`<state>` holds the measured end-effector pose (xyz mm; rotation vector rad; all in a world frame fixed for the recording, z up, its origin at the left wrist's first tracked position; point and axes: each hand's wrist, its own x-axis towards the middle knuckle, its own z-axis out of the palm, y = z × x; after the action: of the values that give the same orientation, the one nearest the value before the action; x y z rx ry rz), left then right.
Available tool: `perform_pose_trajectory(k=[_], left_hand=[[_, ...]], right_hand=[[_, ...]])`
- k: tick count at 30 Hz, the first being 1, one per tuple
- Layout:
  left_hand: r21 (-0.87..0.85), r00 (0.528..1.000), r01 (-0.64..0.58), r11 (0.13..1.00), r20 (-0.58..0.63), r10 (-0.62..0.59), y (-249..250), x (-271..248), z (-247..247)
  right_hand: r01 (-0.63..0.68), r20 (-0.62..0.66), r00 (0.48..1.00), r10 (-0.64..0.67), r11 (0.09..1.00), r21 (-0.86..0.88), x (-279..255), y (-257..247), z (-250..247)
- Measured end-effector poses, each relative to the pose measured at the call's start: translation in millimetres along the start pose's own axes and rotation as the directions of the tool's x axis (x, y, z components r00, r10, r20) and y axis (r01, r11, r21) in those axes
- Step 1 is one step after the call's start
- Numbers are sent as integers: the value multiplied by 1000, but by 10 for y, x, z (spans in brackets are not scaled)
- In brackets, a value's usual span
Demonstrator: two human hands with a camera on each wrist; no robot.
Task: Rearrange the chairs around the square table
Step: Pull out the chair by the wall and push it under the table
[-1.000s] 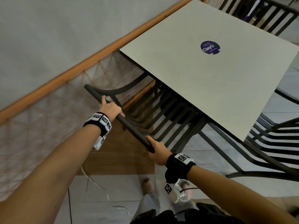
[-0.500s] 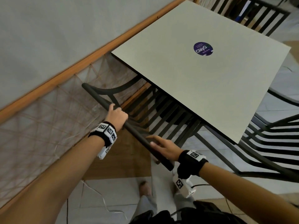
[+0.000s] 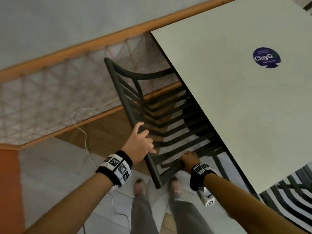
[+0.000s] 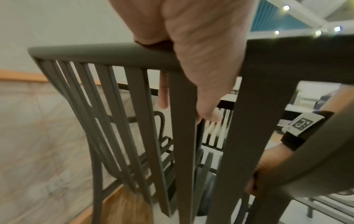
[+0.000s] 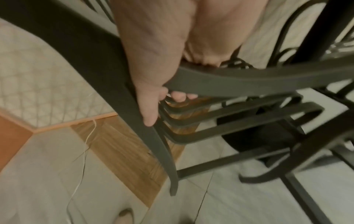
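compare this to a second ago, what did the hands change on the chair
The right hand let go of the top rail, opened briefly, then moved down to grip the armrest. The left hand slid along the rail toward its near end, index finger now lifted. The chair sits pushed under the table as before; the round sticker is unchanged.

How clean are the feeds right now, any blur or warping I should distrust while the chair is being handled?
Head view: straight wall rail bows from the wide lens; feet and lower right corner smear. Left wrist view: dim, chair top rail readable, slats and background streaked, left hand looming large. Right wrist view: soft overall, right hand fingers legible on the armrest, floor blurred.
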<state>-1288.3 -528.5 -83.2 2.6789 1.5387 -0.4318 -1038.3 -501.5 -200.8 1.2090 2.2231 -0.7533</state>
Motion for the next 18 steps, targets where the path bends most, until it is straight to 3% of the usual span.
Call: perform_pose_trajectory(k=[9,18], left_hand=[[-39,996,77,996,-36,-78,-155,95,-21],[-69,993,112,991,-15,-113,191,22,-56]], right_hand=[[78,16,997,-78,996,-42,262,54,-51],[76,18,997,-75,996,-56,52,220,108]])
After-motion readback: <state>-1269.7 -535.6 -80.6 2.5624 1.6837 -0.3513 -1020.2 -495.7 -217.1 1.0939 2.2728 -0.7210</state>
